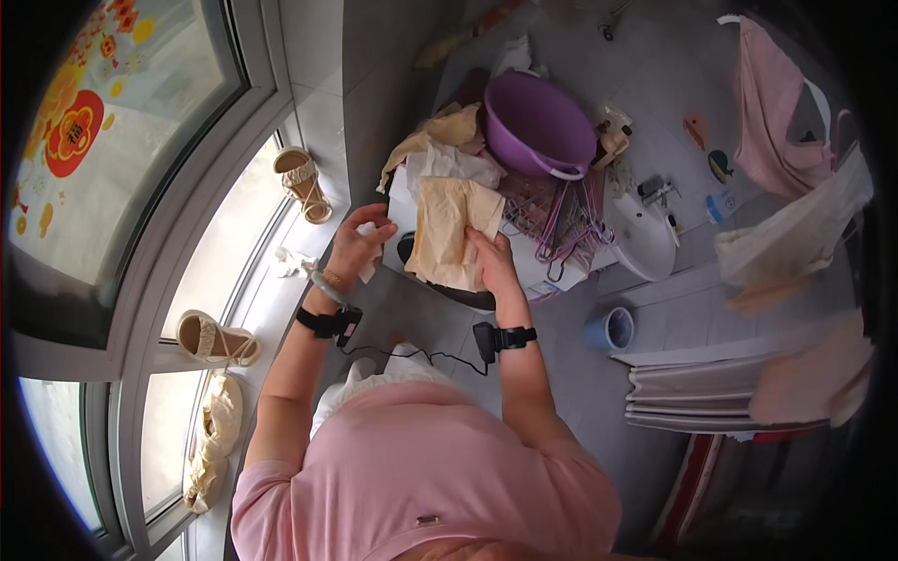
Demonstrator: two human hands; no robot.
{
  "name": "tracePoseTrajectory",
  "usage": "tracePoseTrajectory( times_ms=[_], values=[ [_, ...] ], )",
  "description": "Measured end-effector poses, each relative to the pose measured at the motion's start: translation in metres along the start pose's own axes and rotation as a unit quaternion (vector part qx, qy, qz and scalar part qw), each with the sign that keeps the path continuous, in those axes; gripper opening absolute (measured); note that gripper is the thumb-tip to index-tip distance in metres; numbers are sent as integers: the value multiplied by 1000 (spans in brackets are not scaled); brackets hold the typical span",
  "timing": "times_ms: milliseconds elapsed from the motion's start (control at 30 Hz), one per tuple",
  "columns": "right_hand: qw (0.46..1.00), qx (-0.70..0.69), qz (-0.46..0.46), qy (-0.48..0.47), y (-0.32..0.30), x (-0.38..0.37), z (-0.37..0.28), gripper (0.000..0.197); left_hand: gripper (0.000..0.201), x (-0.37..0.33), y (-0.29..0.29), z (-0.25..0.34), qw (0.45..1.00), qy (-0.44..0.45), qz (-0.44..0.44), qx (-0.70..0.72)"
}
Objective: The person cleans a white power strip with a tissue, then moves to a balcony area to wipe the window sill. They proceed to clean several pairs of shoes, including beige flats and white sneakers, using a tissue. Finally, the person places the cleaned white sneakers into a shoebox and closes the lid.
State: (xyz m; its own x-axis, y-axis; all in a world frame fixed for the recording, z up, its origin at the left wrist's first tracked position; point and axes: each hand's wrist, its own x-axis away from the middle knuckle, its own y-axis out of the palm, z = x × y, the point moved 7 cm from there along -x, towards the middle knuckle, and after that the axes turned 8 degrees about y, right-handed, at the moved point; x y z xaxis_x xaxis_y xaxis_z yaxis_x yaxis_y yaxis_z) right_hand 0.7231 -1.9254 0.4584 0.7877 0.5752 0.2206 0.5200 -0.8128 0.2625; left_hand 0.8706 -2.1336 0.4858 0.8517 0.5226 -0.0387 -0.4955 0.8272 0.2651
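My right hand (496, 266) grips the right edge of a wrinkled beige sheet (440, 224), paper or thin cloth, with the thumb on top. The sheet is above the front of a white machine top piled with things. To its left, my left hand (352, 251) has curled fingers around a small white crumpled piece (371, 251) that looks like tissue; it is apart from the beige sheet. Just behind the sheet lie white crumpled material (454, 165) and a tan cloth (426, 140).
A purple basin (538, 122) stands behind the pile, with several hangers (566, 220) beside it. Right of these is a white washbasin (645, 238); a blue bin (610, 330) is on the floor. Sandals (217, 339) line the window sill at left. Clothes (786, 112) hang at right.
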Motion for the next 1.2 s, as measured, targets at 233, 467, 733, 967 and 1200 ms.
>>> tracePoseTrajectory(
  times_ms=[233,467,733,967,1200],
  values=[
    [997,65,35,-30,-3,-147,-57,36,38,-9,-26,2,989,-48,114,-77],
    [791,567,220,-74,-23,-231,-80,38,40,0,-32,-15,978,-85,175,-77],
    [691,564,203,-404,18,-168,-96,48,38,16,-45,-27,964,-100,234,-75],
    [637,695,93,-320,19,-205,-35,44,34,18,-31,-45,965,-108,240,-18],
    [691,604,130,-374,22,-172,-52,42,26,65,-53,-50,940,-129,316,15]
  ],
)
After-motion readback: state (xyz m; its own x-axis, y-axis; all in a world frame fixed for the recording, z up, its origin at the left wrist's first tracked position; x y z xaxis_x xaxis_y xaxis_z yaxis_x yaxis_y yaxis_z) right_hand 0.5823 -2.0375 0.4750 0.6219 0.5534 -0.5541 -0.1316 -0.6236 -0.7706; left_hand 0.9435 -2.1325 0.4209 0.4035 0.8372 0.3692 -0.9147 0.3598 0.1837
